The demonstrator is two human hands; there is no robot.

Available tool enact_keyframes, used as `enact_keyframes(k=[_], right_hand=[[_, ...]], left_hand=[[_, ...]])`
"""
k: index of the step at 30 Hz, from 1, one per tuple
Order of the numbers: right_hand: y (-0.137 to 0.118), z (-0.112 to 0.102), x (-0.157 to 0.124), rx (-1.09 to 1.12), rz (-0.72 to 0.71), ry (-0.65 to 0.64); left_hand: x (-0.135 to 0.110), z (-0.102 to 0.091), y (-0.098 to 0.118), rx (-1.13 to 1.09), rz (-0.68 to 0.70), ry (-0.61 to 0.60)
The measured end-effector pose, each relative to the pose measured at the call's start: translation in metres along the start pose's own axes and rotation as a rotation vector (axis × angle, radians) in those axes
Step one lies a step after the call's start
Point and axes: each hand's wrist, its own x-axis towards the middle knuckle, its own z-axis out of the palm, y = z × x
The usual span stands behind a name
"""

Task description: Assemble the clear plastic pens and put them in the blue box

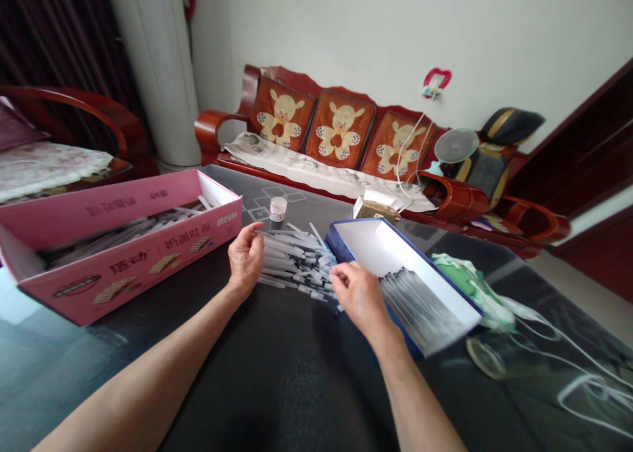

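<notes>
At the far left of the surface (277,373), a long pink cardboard biscuit box (113,267) sits open at the edge, with a bundle of thin translucent sticks (123,237) lying inside it. Just beyond its right end stands a small white-capped jar (278,209).

Your left grip (246,257) is curled and half open, with its fingertips at the left edge of a loose heap of slim translucent plastic tubes (297,264). You can't tell whether it holds a tube. The heap lies mid-surface, between your hands and toward the far side.

Your right grip (359,297) is curled with its fingertips pinched together over the heap's near right edge. A tube may be in it, but the fingers hide that. Right beside it, a blue-rimmed white box (366,241) lies at an angle, holding a neat row of dark-tipped tubes (420,307). Past it is a crumpled green-and-white cloth (469,284).

You are working at the heap, and what comes next calls for attention at the box's near rim.
</notes>
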Motion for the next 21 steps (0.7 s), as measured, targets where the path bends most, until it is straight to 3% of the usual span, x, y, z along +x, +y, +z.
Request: enact_keyframes(k=[4,8,13,21], right_hand=[[-0.052,0.05,0.008,0.04,-0.063,-0.113],[-0.069,0.076,0.005,-0.035,-0.106,-0.157],[-0.068,0.082,0.0,-0.112,-0.092,-0.138],[-0.068,0.072,-0.001,-0.127,-0.119,-0.169]], left_hand=[[0.006,-0.006,-0.002,0.057,0.055,0.04],[0.007,-0.006,-0.003,0.053,0.047,0.041],[0.006,-0.005,-0.003,0.037,0.032,0.037],[0.011,-0.006,0.003,0.02,0.025,0.088]])
